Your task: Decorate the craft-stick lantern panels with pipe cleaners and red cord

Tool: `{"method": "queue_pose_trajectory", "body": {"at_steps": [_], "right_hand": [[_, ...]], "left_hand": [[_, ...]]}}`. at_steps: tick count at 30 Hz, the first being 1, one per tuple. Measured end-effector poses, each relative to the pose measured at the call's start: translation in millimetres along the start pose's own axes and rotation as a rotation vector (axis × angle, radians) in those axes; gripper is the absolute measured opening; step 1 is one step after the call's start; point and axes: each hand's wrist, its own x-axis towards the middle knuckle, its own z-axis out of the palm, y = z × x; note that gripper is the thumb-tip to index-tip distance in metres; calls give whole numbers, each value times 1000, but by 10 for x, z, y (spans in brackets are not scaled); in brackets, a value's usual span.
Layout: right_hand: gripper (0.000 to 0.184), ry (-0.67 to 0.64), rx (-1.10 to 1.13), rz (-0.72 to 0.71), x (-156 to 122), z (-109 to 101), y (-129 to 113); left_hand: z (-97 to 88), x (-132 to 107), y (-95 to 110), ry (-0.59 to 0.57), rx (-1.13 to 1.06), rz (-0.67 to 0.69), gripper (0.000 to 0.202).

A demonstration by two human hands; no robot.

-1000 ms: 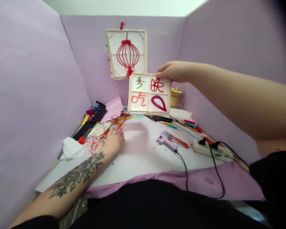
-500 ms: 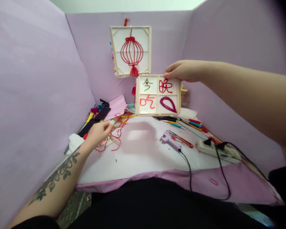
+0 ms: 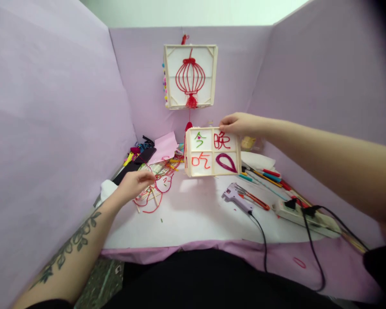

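Note:
My right hand [image 3: 233, 123] grips the top edge of a box lantern [image 3: 213, 172] framed in pale wooden sticks. Its white front is split into four panes, with green, red and orange yarn characters and a purple yarn loop. A narrow side face shows at its left. Over the loose red yarn [image 3: 162, 201] at the left of the table, my left hand [image 3: 137, 185] hovers with thumb and fingers close together. Whatever lies between those fingertips, if anything, is too small to make out. Behind hangs a larger stick-framed box [image 3: 175, 96] bearing a red yarn lantern picture.
A lilac glue gun [image 3: 236, 198] lies right of centre beside a red-handled tool [image 3: 259, 201]. Farther right sits a power strip [image 3: 309, 219] with black cords. Pens [image 3: 272, 175] lie behind. Pink paper [image 3: 164, 146] and black cloth pieces [image 3: 128, 167] crowd the left back. Lilac walls enclose the table.
The held box lantern has been lowered and turned slightly, so its left side shows and a gap opens below the hanging box. The view has shifted a little. My left hand stays near the yarn.

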Motion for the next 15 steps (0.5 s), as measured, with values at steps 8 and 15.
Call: {"method": "queue_pose_trajectory", "body": {"at_steps": [8,15], "right_hand": [[17,107,-80,-168,-398,777,-115],[27,14,26,-282,-620,955,-62]], "left_hand": [[319,135,508,423,-325,-136,37],[629,142,158,465,-397,-128,42]]}}
